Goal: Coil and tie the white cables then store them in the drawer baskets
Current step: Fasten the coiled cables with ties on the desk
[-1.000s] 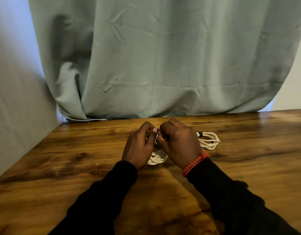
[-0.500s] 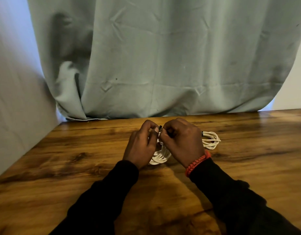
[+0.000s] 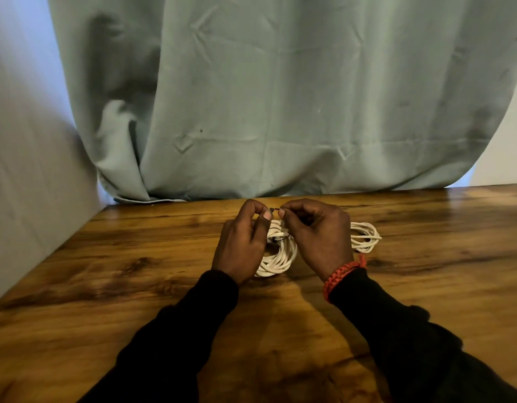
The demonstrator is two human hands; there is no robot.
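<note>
A grey-green fabric curtain [image 3: 280,97] hangs behind the brown wooden table [image 3: 106,286]. On it lie 2 coiled white cables: one [image 3: 279,257] between the hands, another [image 3: 365,237] beside the right hand [image 3: 318,237]. Left hand [image 3: 240,245] and right each pinch an end of a thin black tie [image 3: 276,210].
</note>
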